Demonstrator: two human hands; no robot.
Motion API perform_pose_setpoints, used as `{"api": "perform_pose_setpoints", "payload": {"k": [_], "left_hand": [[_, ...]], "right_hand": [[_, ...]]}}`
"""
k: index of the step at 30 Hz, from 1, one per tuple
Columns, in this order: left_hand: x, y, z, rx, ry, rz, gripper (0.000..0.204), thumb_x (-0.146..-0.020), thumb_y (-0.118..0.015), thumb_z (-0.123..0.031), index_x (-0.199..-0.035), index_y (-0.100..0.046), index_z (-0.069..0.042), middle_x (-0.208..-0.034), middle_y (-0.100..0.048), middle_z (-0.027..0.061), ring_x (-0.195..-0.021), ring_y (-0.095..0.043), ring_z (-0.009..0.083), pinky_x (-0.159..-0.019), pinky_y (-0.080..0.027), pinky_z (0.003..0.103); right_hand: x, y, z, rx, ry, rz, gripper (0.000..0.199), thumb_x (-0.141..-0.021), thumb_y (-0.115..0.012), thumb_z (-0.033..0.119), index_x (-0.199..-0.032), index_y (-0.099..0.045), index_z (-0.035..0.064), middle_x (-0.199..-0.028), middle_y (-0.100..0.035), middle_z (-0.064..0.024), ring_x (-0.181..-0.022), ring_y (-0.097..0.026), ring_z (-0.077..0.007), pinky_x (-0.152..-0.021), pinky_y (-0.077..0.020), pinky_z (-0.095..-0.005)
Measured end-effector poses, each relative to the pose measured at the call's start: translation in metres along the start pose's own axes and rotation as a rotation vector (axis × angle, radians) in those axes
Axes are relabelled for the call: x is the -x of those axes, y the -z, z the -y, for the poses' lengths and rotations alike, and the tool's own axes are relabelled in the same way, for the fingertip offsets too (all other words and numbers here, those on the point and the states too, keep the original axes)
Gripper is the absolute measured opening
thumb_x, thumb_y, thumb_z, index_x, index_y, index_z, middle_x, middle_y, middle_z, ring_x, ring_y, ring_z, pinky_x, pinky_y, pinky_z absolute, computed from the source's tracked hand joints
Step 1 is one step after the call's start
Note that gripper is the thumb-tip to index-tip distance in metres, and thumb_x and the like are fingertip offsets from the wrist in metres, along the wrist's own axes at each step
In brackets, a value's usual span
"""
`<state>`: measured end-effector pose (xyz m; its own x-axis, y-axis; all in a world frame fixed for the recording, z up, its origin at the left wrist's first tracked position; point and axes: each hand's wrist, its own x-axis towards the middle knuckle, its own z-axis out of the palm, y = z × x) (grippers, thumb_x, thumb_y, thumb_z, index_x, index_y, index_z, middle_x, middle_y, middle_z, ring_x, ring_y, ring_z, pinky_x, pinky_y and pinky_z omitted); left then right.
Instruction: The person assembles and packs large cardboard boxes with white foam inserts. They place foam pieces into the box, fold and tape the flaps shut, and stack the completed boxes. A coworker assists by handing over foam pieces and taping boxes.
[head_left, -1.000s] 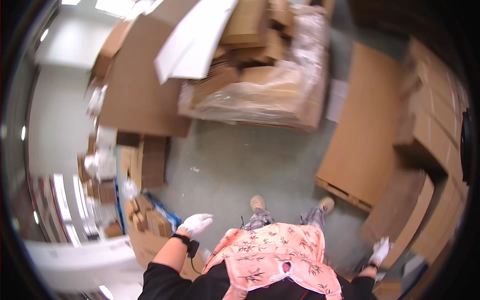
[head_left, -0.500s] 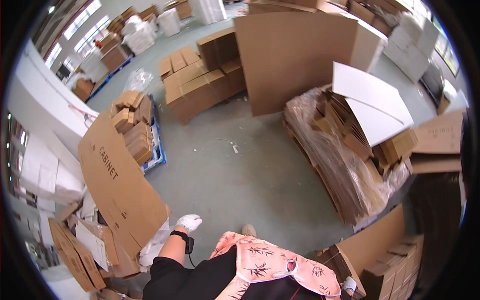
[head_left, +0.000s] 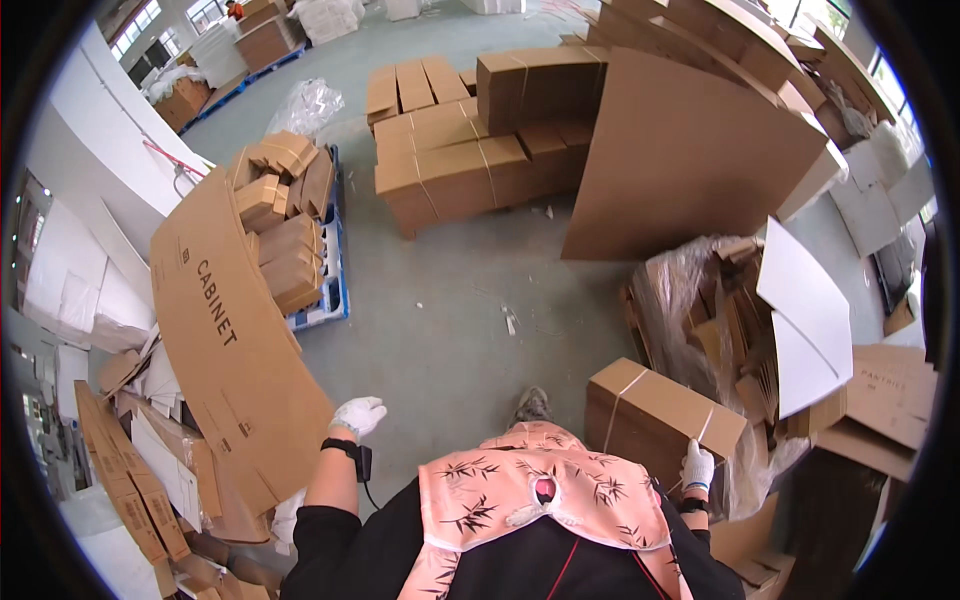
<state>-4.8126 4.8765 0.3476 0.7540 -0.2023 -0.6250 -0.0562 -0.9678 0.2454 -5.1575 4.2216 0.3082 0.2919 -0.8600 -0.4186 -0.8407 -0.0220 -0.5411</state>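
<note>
At the right, my right hand (head_left: 697,468), in a white glove, is closed at the near edge of a brown cardboard box (head_left: 650,415) bound with two pale straps. Its fingers sit where one strap crosses the edge; their tips are partly hidden. The box is tilted beside my right leg, in front of a plastic-wrapped stack of cardboard (head_left: 682,285). Out to the left, my gloved left hand (head_left: 358,417) hangs with curled fingers and nothing visible in it. It is nearest a large printed cardboard sheet (head_left: 240,350) leaning at the left.
Strapped cardboard bundles (head_left: 455,160) lie ahead, beside a tall upright brown board (head_left: 690,150). A blue pallet (head_left: 338,280) with folded cardboard stands behind the printed sheet. White panels (head_left: 808,320) top the wrapped stack. Small scraps (head_left: 510,322) lie on the grey floor (head_left: 450,350).
My right hand has come forward from the lower right edge, bringing the strapped box into view beside the wrapped stack. My view has turned, and my left hand stays low at the left.
</note>
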Motion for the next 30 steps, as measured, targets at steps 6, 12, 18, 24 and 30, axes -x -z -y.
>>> {"api": "perform_pose_setpoints", "payload": {"k": [6, 12, 18, 24, 30], "left_hand": [[-0.063, 0.130, 0.015, 0.117, 0.122, -0.081, 0.051, -0.092, -0.050, -0.043, -0.128, -0.061, -0.008, -0.135, -0.057, 0.0139, -0.127, -0.052, 0.0304, -0.108, -0.038, 0.039], [-0.199, 0.239, 0.031, 0.144, -0.065, -0.222, 0.047, -0.094, -0.051, -0.041, -0.122, -0.064, -0.006, -0.129, -0.061, 0.0149, -0.122, -0.055, 0.0318, -0.105, -0.041, 0.038], [-0.402, 0.381, -0.134, 0.227, -0.455, -0.124, 0.045, -0.093, -0.054, -0.040, -0.121, -0.064, -0.006, -0.125, -0.063, 0.0147, -0.119, -0.057, 0.0313, -0.103, -0.043, 0.037], [-0.559, 0.439, -0.320, 0.373, -0.570, -0.072, 0.057, -0.092, -0.056, -0.039, -0.135, -0.052, -0.001, -0.139, -0.054, 0.0161, -0.129, -0.051, 0.0283, -0.109, -0.037, 0.035], [-0.696, 0.429, -0.472, 0.568, -0.399, -0.127, 0.069, -0.087, -0.061, -0.032, -0.143, -0.039, 0.001, -0.129, -0.056, 0.0222, -0.121, -0.053, 0.0336, -0.102, -0.042, 0.037]], "right_hand": [[-0.051, -0.089, 0.213, 0.012, -0.011, 0.178, 0.047, -0.091, -0.058, 0.042, -0.076, -0.063, -0.0018, -0.058, -0.056, -0.0087, -0.049, -0.059, -0.0240, -0.044, -0.0502, -0.0397], [-0.121, -0.164, 0.323, 0.060, 0.020, 0.230, 0.034, -0.093, -0.057, 0.036, -0.098, -0.062, 0.0032, -0.061, -0.058, -0.0060, -0.055, -0.062, -0.0266, -0.044, -0.0506, -0.0440], [-0.093, -0.230, 0.432, -0.018, -0.166, 0.138, 0.045, -0.091, -0.057, 0.042, -0.075, -0.064, 0.0010, -0.061, -0.058, -0.0079, -0.048, -0.055, -0.0219, -0.044, -0.0453, -0.0334], [-0.093, -0.275, 0.455, -0.197, -0.341, 0.079, 0.035, -0.090, -0.057, 0.034, -0.070, -0.059, 0.0055, -0.057, -0.053, -0.0052, -0.042, -0.050, -0.0183, -0.041, -0.0424, -0.0325], [-0.099, -0.339, 0.420, -0.079, -0.276, 0.326, 0.034, -0.091, -0.055, 0.032, -0.071, -0.058, 0.0049, -0.058, -0.054, -0.0057, -0.044, -0.052, -0.0182, -0.041, -0.0418, -0.0327]]}}
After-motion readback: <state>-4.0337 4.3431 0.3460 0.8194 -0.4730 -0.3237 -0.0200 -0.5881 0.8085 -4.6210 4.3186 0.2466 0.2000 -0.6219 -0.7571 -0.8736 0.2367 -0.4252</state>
